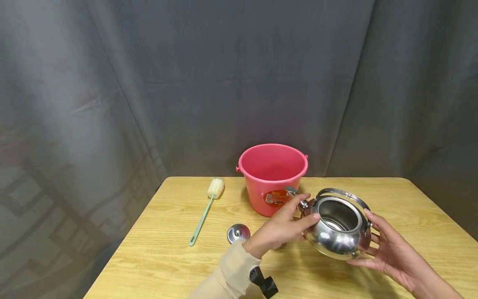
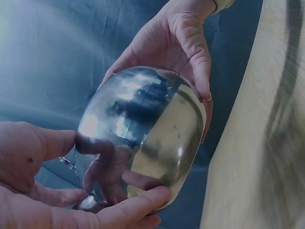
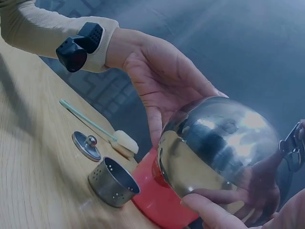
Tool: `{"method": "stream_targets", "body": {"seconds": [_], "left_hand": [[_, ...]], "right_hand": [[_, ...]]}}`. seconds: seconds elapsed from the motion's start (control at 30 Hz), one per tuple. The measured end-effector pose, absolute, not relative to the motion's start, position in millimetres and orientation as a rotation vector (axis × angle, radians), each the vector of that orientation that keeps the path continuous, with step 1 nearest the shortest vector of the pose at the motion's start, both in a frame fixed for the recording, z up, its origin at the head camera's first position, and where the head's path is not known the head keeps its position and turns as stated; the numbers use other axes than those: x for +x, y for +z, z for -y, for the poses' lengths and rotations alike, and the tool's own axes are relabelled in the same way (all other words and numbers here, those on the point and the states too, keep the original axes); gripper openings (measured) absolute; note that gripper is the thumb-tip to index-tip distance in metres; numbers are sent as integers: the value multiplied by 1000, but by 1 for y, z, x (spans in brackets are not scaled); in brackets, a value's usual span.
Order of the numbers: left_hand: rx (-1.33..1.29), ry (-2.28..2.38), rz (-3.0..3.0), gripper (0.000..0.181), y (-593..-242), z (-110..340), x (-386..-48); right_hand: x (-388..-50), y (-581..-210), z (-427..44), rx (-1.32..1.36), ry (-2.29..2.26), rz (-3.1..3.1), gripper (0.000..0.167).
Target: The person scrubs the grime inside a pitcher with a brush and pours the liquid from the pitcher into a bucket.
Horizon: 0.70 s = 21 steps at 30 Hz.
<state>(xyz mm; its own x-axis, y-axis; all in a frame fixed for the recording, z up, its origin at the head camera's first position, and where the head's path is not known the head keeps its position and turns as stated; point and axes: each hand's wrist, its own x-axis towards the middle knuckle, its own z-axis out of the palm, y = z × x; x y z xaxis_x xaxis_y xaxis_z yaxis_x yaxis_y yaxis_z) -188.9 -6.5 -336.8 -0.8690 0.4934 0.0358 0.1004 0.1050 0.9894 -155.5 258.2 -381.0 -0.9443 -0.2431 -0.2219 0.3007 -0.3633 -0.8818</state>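
Between both hands, above the table, is a shiny steel teapot (image 1: 336,243), tilted with its lidless round opening towards me. My left hand (image 1: 280,228) grips its spout side, thumb near the rim. My right hand (image 1: 390,249) holds the opposite side, fingers spread round the body near the handle hinge. The arched handle (image 1: 345,193) stands up over the far side of the opening. Both wrist views show the teapot's smooth rounded body (image 2: 143,124) held by the two hands. A perforated metal strainer (image 3: 113,183) stands on the table, mostly hidden by my left hand in the head view.
A pink bucket (image 1: 257,191) stands at the back of the wooden table (image 1: 157,257), just behind the left hand. The teapot lid (image 1: 233,233) lies left of the left hand. Further left lies a sponge brush (image 1: 203,220) with a green handle. A grey curtain (image 1: 224,83) hangs behind.
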Motion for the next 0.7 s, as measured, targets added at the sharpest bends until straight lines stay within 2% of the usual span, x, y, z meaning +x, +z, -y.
{"method": "stream_targets", "body": {"seconds": [0.27,0.47,0.57,0.7], "left_hand": [[759,1748,-2062,59,-317,25,-186],[821,1761,-2128,73,-305,37,-185],[839,1798,-2168,82,-300,41,-186],[767,1847,-2172,83,-291,48,-189]], "right_hand": [[-158,-362,-251,-11,-2309,-1534,22],[-163,-349,-244,-59,-2292,-1559,25],[-166,-341,-242,-89,-2280,-1565,26],[-170,-331,-239,-160,-2266,-1554,26]]}}
